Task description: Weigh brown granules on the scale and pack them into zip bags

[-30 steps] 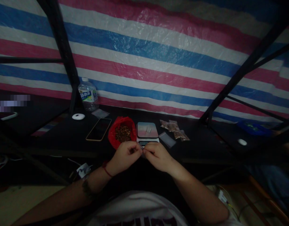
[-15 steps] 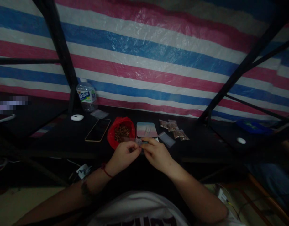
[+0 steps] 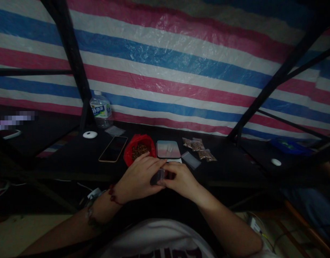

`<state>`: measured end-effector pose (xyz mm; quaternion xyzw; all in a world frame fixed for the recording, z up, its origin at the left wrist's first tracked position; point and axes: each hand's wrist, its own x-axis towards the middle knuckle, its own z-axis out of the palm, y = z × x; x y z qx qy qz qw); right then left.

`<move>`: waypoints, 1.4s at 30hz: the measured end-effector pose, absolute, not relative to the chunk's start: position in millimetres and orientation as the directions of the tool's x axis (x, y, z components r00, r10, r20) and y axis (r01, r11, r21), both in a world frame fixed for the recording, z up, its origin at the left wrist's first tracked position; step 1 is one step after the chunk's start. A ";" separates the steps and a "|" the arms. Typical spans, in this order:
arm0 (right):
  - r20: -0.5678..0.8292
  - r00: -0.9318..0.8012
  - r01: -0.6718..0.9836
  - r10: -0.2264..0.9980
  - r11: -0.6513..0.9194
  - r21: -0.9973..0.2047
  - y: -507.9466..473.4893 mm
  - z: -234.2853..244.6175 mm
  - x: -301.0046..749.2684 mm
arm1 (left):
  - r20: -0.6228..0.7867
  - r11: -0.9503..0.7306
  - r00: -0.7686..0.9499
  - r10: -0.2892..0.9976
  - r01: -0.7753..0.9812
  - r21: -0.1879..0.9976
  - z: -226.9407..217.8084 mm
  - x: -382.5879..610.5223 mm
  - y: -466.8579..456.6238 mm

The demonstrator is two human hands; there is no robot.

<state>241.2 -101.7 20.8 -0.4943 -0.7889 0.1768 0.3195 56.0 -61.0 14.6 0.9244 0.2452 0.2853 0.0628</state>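
Note:
Between my hands, at the desk's front edge, is a small clear plastic bag. My right hand pinches it between thumb and curled fingers. My left hand closes on the bag's other side, fingers stretched across the top and thumb below. Just beyond my left fingers sits a red plastic bag, open at the top, with brown dried pieces inside. A small flat scale with a pale pink and blue top lies past my fingertips, a small light item on it.
Several filled small bags lie to the right, near a flat clear bag. A phone, a white round device and a plastic bottle are on the left. Black metal posts frame the desk.
My left hand has turned and spread its fingers over the small bag, now covering part of the red bag. The small bag appears wider between my hands. The view shifted slightly.

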 end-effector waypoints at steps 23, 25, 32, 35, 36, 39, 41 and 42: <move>0.321 0.039 0.822 0.946 0.152 -0.548 26.6 -29.7 292.0 | 0.300 -0.274 0.160 0.940 0.879 0.390 -17.7 2.9 40.7; 0.294 0.015 0.698 0.956 0.201 -0.687 17.9 -25.3 281.9 | 0.304 -0.284 0.164 0.939 0.866 0.411 -22.0 2.6 43.8; 0.135 -0.603 0.316 0.787 0.391 -0.864 -34.5 3.2 247.8 | 0.296 -0.285 0.136 0.945 0.786 0.548 -17.9 -3.0 63.6; -0.006 -0.734 0.416 0.679 0.442 -0.795 -41.3 2.1 230.9 | 0.294 -0.346 0.210 0.933 0.751 0.563 -15.0 1.4 78.8; -0.031 -0.749 0.446 0.662 0.469 -0.762 -39.4 0.0 224.7 | 0.283 -0.363 0.240 0.929 0.746 0.558 -13.6 3.6 84.0; -0.032 -0.734 0.500 0.679 0.508 -0.701 -24.9 -1.3 210.8 | 0.266 -0.365 0.257 0.929 0.756 0.544 -3.9 9.2 98.5; 0.036 -0.680 0.502 0.732 0.501 -0.705 -13.4 7.3 208.0 | 0.306 -0.360 0.218 0.927 0.752 0.552 8.6 10.1 106.1; 0.095 -0.644 0.488 0.759 0.503 -0.713 -8.8 14.1 208.3 | 0.338 -0.369 0.201 0.919 0.739 0.564 16.1 9.5 109.1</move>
